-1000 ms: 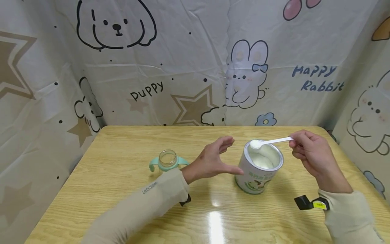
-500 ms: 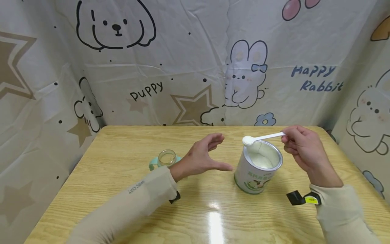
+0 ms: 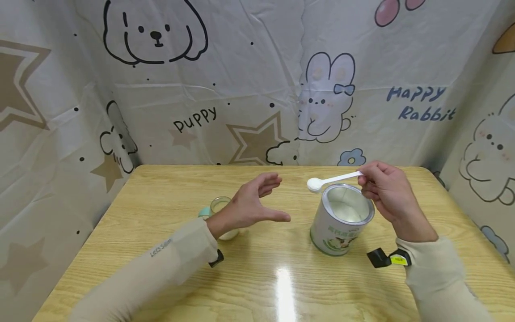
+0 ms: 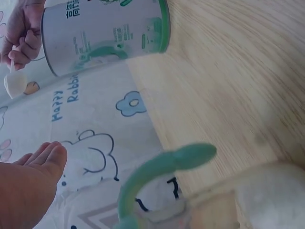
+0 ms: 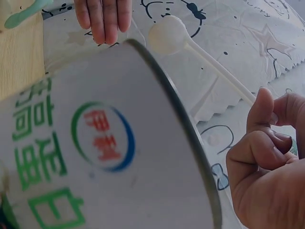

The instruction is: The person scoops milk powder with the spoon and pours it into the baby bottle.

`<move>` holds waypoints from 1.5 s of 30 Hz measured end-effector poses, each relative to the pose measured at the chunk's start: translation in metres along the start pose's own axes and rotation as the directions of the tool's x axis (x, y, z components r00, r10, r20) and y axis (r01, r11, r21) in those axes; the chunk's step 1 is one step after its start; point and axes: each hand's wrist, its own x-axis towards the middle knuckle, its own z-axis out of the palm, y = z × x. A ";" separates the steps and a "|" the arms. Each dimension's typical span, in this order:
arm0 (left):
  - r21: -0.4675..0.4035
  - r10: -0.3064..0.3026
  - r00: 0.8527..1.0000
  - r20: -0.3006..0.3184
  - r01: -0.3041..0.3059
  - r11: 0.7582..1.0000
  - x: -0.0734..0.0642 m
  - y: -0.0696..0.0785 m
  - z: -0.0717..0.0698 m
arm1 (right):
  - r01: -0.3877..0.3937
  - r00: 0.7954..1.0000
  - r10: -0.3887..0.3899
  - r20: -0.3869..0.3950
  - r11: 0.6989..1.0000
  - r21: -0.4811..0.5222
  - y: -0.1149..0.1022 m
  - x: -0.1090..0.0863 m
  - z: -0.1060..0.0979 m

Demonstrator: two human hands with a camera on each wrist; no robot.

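Between thumb and curled fingers my right hand (image 3: pixel 388 190) pinches the end of a white measuring scoop (image 3: pixel 335 178). Its bowl is heaped with white milk powder (image 3: pixel 314 184) and hangs in the air just left of the can's rim. Below it stands an open milk powder can (image 3: pixel 335 230) with powder inside. My left hand (image 3: pixel 249 201) is held in the air, thumb and straight fingers spread apart, touching nothing. Behind that wrist stands a clear baby bottle (image 3: pixel 221 203), partly hidden, with a mint green handle (image 4: pixel 162 167) plain in the left wrist view.
A light wooden table (image 3: pixel 257 277) carries the can and the bottle. A cartoon-printed curtain (image 3: pixel 257 80) hangs behind the table's back edge and along both sides. Each wrist wears a black strap.
My right hand has moved left and slightly up, bringing the loaded scoop from over the can's opening past its left rim. My left hand has drawn back left, covering more of the bottle.
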 end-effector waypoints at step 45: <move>0.083 0.004 0.995 -0.099 0.004 0.997 -0.045 -0.018 -0.071 | -0.052 0.997 0.052 0.053 0.999 -0.002 -0.003 0.014 0.071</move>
